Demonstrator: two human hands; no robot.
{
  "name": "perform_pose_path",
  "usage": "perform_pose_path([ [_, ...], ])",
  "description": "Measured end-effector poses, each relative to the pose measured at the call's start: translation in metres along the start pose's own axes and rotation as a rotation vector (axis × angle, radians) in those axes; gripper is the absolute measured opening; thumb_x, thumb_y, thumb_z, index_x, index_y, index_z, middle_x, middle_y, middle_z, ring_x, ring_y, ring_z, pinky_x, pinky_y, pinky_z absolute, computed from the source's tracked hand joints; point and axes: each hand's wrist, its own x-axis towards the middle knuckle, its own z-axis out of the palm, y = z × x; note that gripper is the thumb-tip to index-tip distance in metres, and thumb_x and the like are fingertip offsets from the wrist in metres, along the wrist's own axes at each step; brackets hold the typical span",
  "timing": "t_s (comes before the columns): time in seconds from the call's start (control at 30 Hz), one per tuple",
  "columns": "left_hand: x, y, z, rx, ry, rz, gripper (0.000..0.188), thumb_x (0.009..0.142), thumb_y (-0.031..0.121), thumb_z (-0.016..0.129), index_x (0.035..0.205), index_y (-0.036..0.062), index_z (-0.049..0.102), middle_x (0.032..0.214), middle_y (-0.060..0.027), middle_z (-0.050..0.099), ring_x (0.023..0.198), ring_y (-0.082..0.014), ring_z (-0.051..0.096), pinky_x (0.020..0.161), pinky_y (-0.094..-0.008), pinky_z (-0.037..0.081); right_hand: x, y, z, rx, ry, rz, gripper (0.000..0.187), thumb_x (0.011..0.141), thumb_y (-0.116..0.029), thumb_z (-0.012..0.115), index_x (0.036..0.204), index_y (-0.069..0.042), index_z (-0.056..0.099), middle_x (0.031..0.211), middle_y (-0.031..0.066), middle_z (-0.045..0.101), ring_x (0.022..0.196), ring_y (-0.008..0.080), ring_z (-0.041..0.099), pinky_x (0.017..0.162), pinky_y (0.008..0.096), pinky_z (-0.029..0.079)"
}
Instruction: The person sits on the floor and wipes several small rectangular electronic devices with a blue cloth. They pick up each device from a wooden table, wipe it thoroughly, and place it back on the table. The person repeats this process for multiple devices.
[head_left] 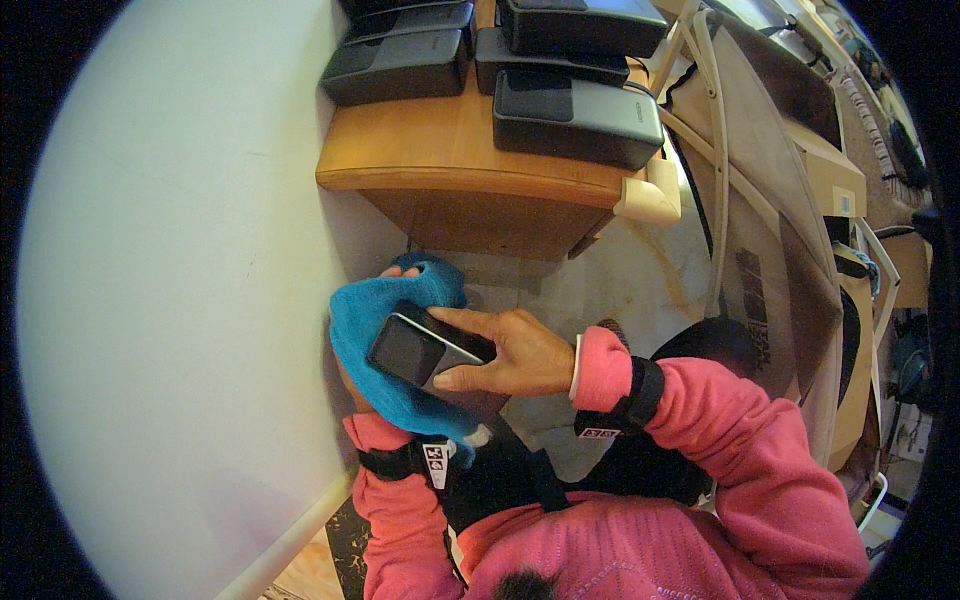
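The white wall [180, 250] fills my whole left side, and a brown fabric sheet [770, 230] on a pale frame spreads over my right. Ahead of me is the wooden surface [410, 140], its near end facing me. My pink top [640, 550] covers my body and both arms. Around my left palm I have the blue cloth [365, 345], crumpled and draped so that it hides most of my left hand [353, 386]. My right hand [530, 355] reaches in from the other side. Several grey box-shaped devices [580, 118] with dark panels crowd the surface, some set on top of others. One more, the handheld device [408, 350], lies tilted against the cloth, between my two hands and below the surface's near edge. A cream corner guard [650, 197] wraps the surface's near right corner. Black bands [645, 390] circle both my wrists. Smallest are my fingers: right thumb and forefinger pinch the device across its sides; on the left only some tips peek above the cloth, so I cannot tell how that grip stands.
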Motion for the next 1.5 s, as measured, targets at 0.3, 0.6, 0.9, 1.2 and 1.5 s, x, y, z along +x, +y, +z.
perform_pose_path([
  [0.3, 0.012, -0.014, 0.008, -0.347, 0.250, -0.150, 0.046, 0.095, 0.034, 0.043, 0.123, -0.0031, 0.050, 0.121, -0.0185, 0.057, 0.110, -0.0275, 0.056, 0.097, -0.0401, 0.044, 0.001, -0.001, 0.007, 0.820, -0.115, 0.419, 0.051, 0.086, -0.049, 0.062, 0.111, -0.004, 0.065, 0.097, 0.0064, 0.067, 0.090, 0.0141, 0.062, 0.078, 0.0283, 0.050],
  [0.6, -0.012, -0.041, 0.032, -0.449, 0.150, -0.245, 0.056, 0.094, 0.048, 0.036, 0.127, 0.0048, 0.049, 0.126, -0.0155, 0.054, 0.114, -0.0280, 0.053, 0.098, -0.0397, 0.043, 0.002, -0.007, -0.001, 0.587, 0.015, 0.413, 0.053, 0.087, -0.049, 0.059, 0.102, 0.001, 0.066, 0.088, 0.0099, 0.068, 0.078, 0.0169, 0.064, 0.069, 0.0304, 0.052],
  [0.9, -0.041, -0.056, 0.047, -0.136, -0.033, -0.437, 0.050, 0.095, 0.048, 0.037, 0.124, 0.0078, 0.045, 0.118, -0.0116, 0.053, 0.108, -0.0264, 0.055, 0.090, -0.0418, 0.048, 0.008, 0.004, -0.002, -0.132, 0.137, 0.042, 0.080, 0.074, -0.067, 0.060, 0.099, 0.010, 0.062, 0.086, 0.0295, 0.064, 0.085, 0.0427, 0.064, 0.077, 0.0447, 0.051],
  [1.2, -0.054, -0.046, 0.039, -0.381, 0.172, -0.327, 0.052, 0.094, 0.048, 0.039, 0.125, 0.0078, 0.047, 0.123, -0.0115, 0.053, 0.113, -0.0265, 0.053, 0.096, -0.0422, 0.045, -0.006, -0.005, 0.015, -0.394, 0.215, -0.157, 0.082, 0.067, -0.048, 0.076, 0.121, 0.006, 0.046, 0.107, 0.0262, 0.056, 0.101, 0.0407, 0.055, 0.088, 0.0432, 0.045],
  [1.5, -0.056, -0.045, 0.021, -0.448, 0.153, -0.241, 0.057, 0.092, 0.054, 0.036, 0.127, 0.0106, 0.050, 0.125, -0.0115, 0.054, 0.113, -0.0269, 0.053, 0.097, -0.0445, 0.043, -0.014, -0.006, 0.002, -0.479, 0.170, -0.257, 0.077, 0.068, -0.039, 0.075, 0.121, 0.008, 0.044, 0.101, 0.0252, 0.056, 0.095, 0.0403, 0.055, 0.082, 0.0448, 0.047],
])
